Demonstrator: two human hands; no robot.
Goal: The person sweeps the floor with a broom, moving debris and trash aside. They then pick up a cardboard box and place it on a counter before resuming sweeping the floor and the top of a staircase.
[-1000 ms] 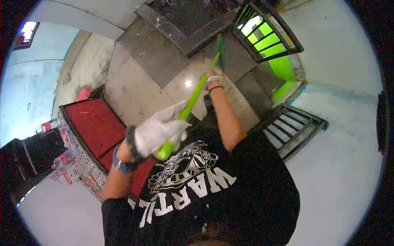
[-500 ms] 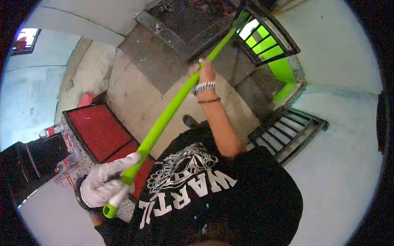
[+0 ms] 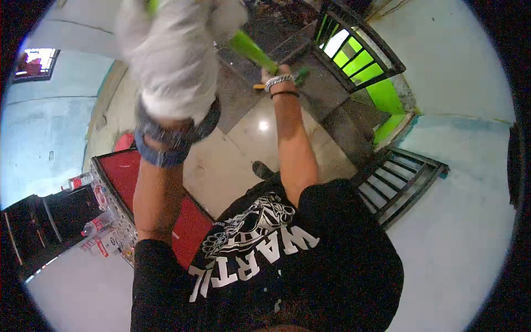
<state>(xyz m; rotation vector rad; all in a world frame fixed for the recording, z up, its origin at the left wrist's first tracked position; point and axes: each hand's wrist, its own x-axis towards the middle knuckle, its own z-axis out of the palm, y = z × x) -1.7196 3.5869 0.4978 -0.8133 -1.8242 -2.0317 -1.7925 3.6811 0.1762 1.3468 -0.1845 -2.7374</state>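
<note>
A bright green pole (image 3: 249, 51) runs between my two hands, in the upper middle. My left hand (image 3: 171, 61), in a white glove with a dark band at the wrist, is raised close to the camera and wrapped round the upper part of the pole; motion smears it. Lower on the pole, my bare right hand (image 3: 276, 73) is closed round it, a silver bracelet at the wrist. Just past the right hand, a green piece (image 3: 301, 77) and a small yellow-orange part show near the floor, blurred.
A red-topped, black-edged surface (image 3: 191, 229) lies at left, beside plastic bottles (image 3: 99, 223). Black metal bars (image 3: 401, 185) stand at right, and a barred opening (image 3: 354, 55) with green behind it is at upper right. Tiled floor (image 3: 221, 166) spreads ahead.
My left hand has risen from the lower left to the upper left, close to the camera, tipping the pole steeply. My right hand has stayed at nearly the same place, still gripping it.
</note>
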